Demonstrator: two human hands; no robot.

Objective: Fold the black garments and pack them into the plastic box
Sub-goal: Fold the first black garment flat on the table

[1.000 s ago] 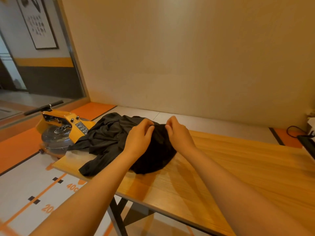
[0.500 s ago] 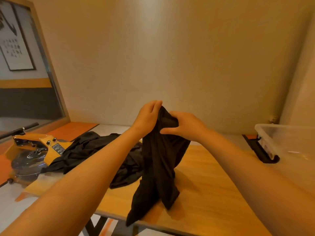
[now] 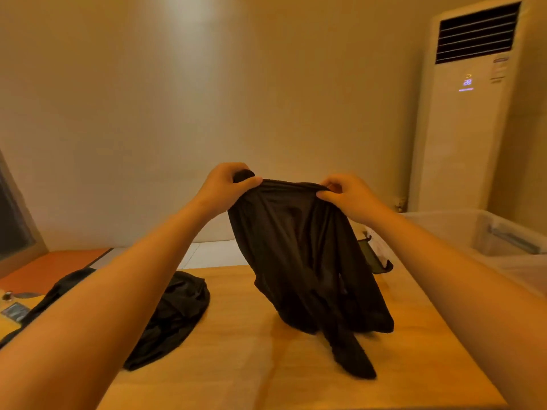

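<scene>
Limp black fabric garment [image 3: 302, 255] hangs over light wooden table [image 3: 251, 350], lower end trailing on tabletop. Left hand [image 3: 228, 184], right hand [image 3: 346, 193] pinch upper edge, held apart (likely to open it for folding). Clear plastic box [image 3: 473, 232] at table's right end.

A plain cream wall [image 3: 148, 99] fills the back of the room, with a bright patch of warm light high on it. In the right corner stands a tall white air conditioner [image 3: 461, 143], with dark louvres at its top and a small glowing display [image 3: 467, 82] below them. A wooden tabletop [image 3: 251, 365] lies in front. Beyond it the floor [image 3: 213, 253] is white, with an orange strip [image 3: 50, 267] at the left, below a dark glass panel [image 3: 11, 226].
</scene>
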